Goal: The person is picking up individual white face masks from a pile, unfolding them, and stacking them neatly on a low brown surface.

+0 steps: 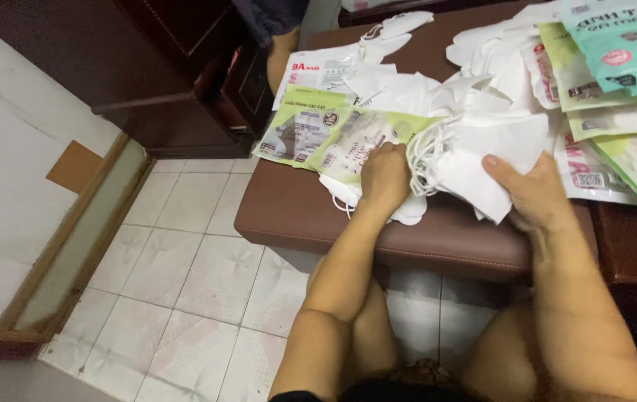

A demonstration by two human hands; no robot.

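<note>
The brown padded bench (296,208) fills the upper right of the view, its cushioned front edge running from nine o'clock toward four o'clock; a dark wooden cabinet (177,74) stands beyond it at eleven o'clock, and the pale tiled floor (184,283) spreads below at seven o'clock. Both forearms rise from six o'clock and reach up onto the bench. The left hand (384,179) sits near the centre, knuckles up, fingers curled and clenched on the bunched ear loops (424,160) of a white face mask; it presses down on a green-and-clear mask packet (356,141) lying flat beneath it. The right hand (534,197), at three o'clock from the left, lies palm down with thumb stretched toward twelve o'clock, grasping the folded white face mask (482,160) by its lower right edge; the mask spans the gap between the two hands. A loose heap of white masks (437,93) lies just beyond at one o'clock; a stack of teal and green packets (616,67) overlaps it at two o'clock; another white packet (318,71) lies at twelve o'clock.
</note>
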